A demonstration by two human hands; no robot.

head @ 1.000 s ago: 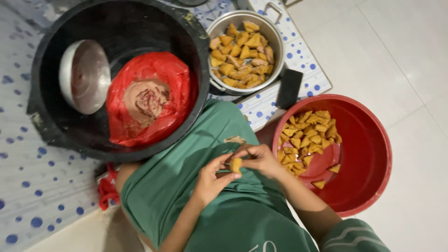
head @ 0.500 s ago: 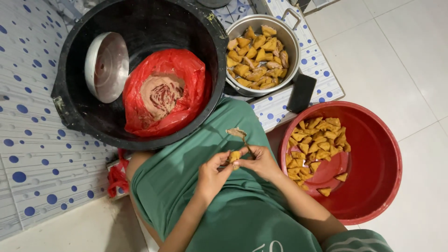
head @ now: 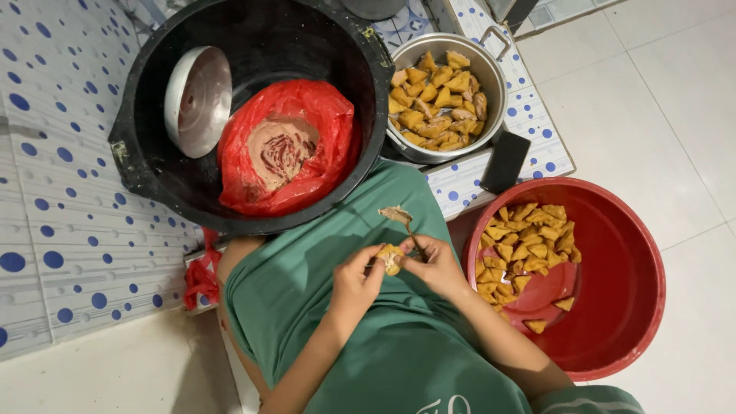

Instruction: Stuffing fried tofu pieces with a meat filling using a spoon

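Together, the left hand (head: 354,277) grips one tofu puff (head: 390,257) while the right hand (head: 438,264) pinches one spoon (head: 404,221).

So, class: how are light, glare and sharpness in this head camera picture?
Head view: even, soft indoor light; glare on the metal lid in the black tub; the picture is sharp, both hands and the red basin clear; faint shadow under the hands on the green cloth.

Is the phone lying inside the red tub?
No, the phone lies on the dotted mat, beside the metal pot, outside the red tub.
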